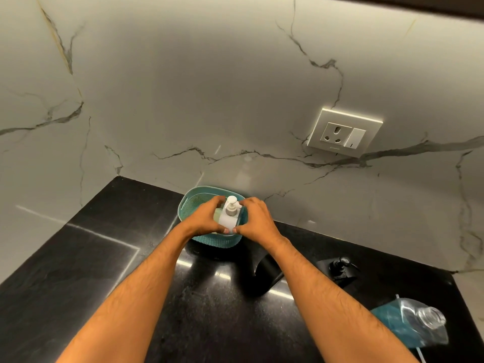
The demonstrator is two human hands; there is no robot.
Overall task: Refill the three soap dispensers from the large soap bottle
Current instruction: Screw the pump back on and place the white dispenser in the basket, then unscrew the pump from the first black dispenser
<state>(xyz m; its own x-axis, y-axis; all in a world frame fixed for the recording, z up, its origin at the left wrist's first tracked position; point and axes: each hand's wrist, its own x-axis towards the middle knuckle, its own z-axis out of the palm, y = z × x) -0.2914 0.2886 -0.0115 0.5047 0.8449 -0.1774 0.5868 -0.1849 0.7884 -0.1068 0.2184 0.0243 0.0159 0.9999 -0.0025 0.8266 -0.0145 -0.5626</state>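
Both hands, left hand (207,218) and right hand (258,218), cup white pump-top plastic soap dispenser (228,217) over teal perforated plastic basket (217,241), fingers curled round it, probably steadying it.

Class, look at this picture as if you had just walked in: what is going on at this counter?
A person holds a white dispenser with both hands, left hand and right hand, over a teal basket by the wall. A black dispenser stands on the counter with its pump lying beside it. The large bottle of blue soap lies open at the right.
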